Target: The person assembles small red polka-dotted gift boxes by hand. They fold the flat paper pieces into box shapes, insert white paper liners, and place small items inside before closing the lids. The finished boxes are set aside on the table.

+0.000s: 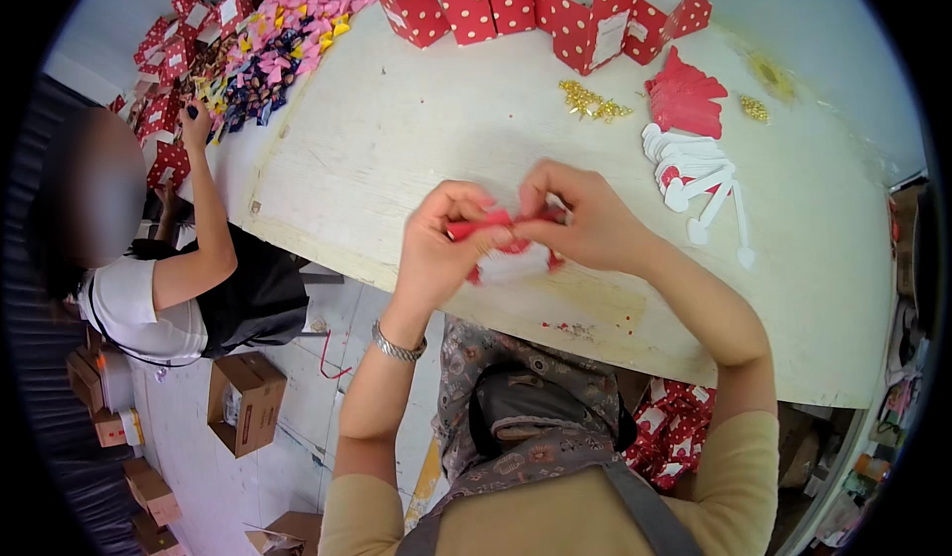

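Note:
Near the front edge of the table, my left hand [443, 234] pinches a red strip [478, 226], apparently of paper or ribbon. My right hand [590, 219] closes on the same red piece from the other side, its fingertips almost meeting the left ones. Just beneath the fingers a blurred white-and-red item [511, 264] shows; its kind is unclear. Farther off to the right lie a stack of red cut-out strips [684, 98], a fan of white arrow-shaped cards [706, 181] and a pile of small gold pieces [592, 103].
Open red dotted boxes [595, 20] stand along the far edge. A second gold pile [755, 109] lies at right. Coloured bows [297, 25] heap at far left, where a co-worker's hand [196, 123] reaches. Red dotted packets [666, 432] sit under the table; a cardboard box [246, 402] rests on the floor.

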`<state>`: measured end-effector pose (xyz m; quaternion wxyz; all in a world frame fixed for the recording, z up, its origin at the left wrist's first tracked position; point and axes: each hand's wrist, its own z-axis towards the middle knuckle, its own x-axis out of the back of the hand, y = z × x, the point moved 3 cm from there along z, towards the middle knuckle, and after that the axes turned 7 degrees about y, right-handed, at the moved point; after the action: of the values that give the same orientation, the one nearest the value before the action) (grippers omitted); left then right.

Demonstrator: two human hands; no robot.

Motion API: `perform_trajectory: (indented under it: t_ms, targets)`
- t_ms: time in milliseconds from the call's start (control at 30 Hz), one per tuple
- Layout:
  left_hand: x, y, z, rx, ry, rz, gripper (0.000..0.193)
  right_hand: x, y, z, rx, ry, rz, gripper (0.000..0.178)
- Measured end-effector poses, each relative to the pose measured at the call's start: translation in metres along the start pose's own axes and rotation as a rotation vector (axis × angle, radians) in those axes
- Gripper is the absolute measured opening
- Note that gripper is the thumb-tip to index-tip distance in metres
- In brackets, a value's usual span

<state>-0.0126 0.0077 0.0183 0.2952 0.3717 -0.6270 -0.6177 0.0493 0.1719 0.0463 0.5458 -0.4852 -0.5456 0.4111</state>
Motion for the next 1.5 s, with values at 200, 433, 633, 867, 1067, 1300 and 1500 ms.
perform_trajectory:
  t_ms: [200, 433, 633, 867, 1067, 1300, 1500]
  targets:
    - [0.024, -0.011, -0.027, -0.360, -0.008, 0.015, 0.065, 0.063, -0.024, -0.085, 0.318, -0.585, -0.444, 0.014]
    - [0.014, -0.058, -0.017, -0.280, 0.165, 0.376, 0.026, 0.092, -0.022, 0.100, 0.214, 0.631, -1.011, 0.047]
    - [0.017, -0.055, -0.022, -0.240, 0.233, 0.366, 0.019, 0.120, -0.005, 0.158, 0.250, 0.726, -1.411, 0.029]
    - [0.027, -0.060, -0.018, -0.316, 0.261, 0.228, 0.026, 0.136, -0.028, 0.099, 0.308, 0.761, -1.256, 0.012]
    - [0.033, 0.000, -0.011, -0.750, 0.424, 0.181, 0.064, 0.056, -0.062, -0.016, 0.609, 0.228, -1.110, 0.007]
    - [0.018, -0.021, -0.017, -0.285, 0.148, -0.233, 0.067, 0.022, 0.005, -0.040, 0.645, 0.140, -0.371, 0.045]
    - [0.001, -0.034, -0.027, -0.541, 0.290, -0.216, 0.044, -0.005, 0.045, -0.028, 0.578, 0.198, -0.078, 0.057]
